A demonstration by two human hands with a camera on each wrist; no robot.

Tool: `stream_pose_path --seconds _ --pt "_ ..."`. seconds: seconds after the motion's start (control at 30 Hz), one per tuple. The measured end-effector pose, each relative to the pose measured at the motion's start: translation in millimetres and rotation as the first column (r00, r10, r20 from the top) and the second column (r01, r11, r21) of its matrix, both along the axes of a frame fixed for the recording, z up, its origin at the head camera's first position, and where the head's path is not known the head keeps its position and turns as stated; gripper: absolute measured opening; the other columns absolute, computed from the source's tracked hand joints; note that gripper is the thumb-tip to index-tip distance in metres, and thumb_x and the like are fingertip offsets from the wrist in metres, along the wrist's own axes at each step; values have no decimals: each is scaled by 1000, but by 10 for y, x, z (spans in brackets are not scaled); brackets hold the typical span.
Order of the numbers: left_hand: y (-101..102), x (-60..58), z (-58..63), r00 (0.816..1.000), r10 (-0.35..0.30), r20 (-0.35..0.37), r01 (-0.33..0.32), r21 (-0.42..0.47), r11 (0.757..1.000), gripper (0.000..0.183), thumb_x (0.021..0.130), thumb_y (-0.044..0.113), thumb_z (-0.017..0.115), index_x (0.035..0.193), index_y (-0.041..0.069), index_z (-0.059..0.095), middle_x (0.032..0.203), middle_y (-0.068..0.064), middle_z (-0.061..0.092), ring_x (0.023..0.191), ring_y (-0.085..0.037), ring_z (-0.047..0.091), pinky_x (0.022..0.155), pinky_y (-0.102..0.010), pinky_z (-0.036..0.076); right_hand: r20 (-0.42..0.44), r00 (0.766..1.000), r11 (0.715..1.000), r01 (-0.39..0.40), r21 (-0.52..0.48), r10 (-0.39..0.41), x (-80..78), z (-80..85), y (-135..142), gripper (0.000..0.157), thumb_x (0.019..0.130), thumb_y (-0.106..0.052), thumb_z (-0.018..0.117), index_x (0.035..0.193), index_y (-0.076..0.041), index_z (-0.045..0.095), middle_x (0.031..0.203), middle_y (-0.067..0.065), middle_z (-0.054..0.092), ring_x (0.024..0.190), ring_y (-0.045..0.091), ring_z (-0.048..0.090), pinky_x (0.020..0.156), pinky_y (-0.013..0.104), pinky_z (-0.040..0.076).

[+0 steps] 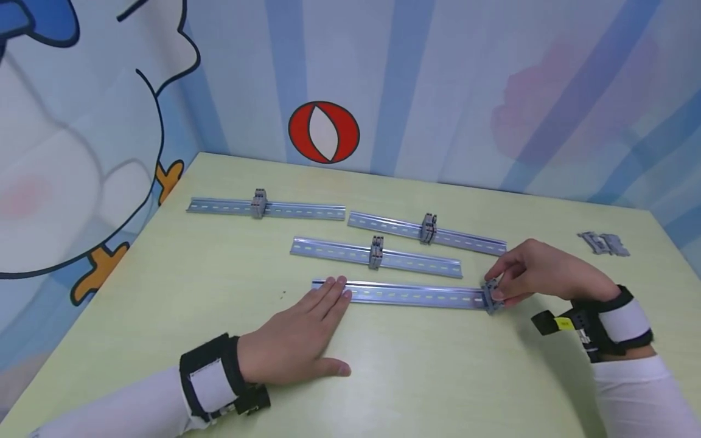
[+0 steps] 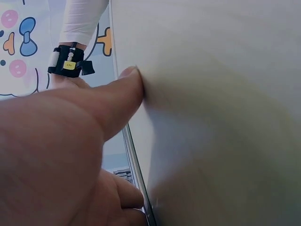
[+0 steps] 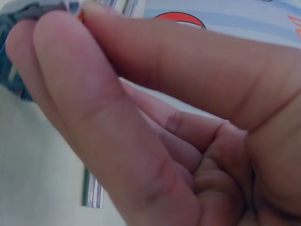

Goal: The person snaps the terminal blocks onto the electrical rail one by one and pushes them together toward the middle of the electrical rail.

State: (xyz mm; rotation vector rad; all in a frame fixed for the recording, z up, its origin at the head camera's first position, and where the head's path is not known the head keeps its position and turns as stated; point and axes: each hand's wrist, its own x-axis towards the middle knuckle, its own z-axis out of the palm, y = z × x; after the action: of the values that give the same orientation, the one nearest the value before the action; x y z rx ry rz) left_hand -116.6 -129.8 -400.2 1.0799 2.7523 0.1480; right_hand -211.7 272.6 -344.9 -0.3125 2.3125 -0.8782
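Observation:
A slotted metal DIN rail [image 1: 416, 296] lies nearest to me on the table. My left hand [image 1: 298, 337] rests flat over its left end, straight fingers touching the rail, thumb spread out on the tabletop. At the right end, my right hand [image 1: 542, 274] pinches a grey terminal block [image 1: 490, 297] between thumb and fingers, and the block sits across the rail there. In the right wrist view the fingers [image 3: 84, 89] hide most of this block [image 3: 16, 61]. The left wrist view shows my left thumb [image 2: 117, 99] and a sliver of the rail's edge [image 2: 136, 174].
Three more DIN rails lie behind: back left [image 1: 306, 211], back right [image 1: 471, 241] and middle [image 1: 328, 248]. Each carries upright grey terminal blocks [image 1: 259, 203]. Several loose grey terminal blocks [image 1: 604, 243] lie at the far right. A printed wall [image 1: 438, 91] stands behind the table [image 1: 416, 377].

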Motion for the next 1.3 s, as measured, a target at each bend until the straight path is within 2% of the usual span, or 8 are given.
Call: stream_pose_path --seconds 0.17,0.4,0.67,1.0,1.3 --pt "4 -20 -4 1000 1 3 -1 -17 1000 103 88 69 50 156 0 15 166 -19 4 152 -30 2 124 -42 16 28 999 997 19 -80 -17 -9 -38 34 44 84 -11 76 117 13 62 75 11 76 81 22 77 75 33 62" --pt "-4 -26 0 1000 3 11 -3 -16 1000 104 88 70 49 156 0 14 166 -18 3 152 -30 0 124 -42 15 30 999 990 29 -138 -25 -7 -66 -28 42 84 -9 75 116 14 62 87 14 77 81 21 77 76 36 63" --pt "4 -20 4 1000 7 16 -6 -8 1000 103 88 69 51 156 0 14 166 -18 2 152 -30 0 124 -43 15 7 999 990 34 -134 -33 18 -80 -137 41 84 -11 76 116 12 64 86 15 78 78 20 77 75 34 63" --pt "10 7 42 1000 10 22 -10 13 1000 102 88 66 53 155 -2 18 165 -19 6 152 -31 4 123 -44 18 -27 999 984 28 -176 -33 36 -141 -271 41 85 -10 75 117 12 64 81 13 78 77 20 77 74 35 63" --pt "20 19 50 999 8 33 -8 6 1000 102 88 67 53 155 -2 17 165 -20 6 152 -31 4 124 -44 16 -34 997 975 63 -213 -72 88 -170 -418 36 85 -4 73 116 12 65 95 18 78 79 18 77 75 37 63"
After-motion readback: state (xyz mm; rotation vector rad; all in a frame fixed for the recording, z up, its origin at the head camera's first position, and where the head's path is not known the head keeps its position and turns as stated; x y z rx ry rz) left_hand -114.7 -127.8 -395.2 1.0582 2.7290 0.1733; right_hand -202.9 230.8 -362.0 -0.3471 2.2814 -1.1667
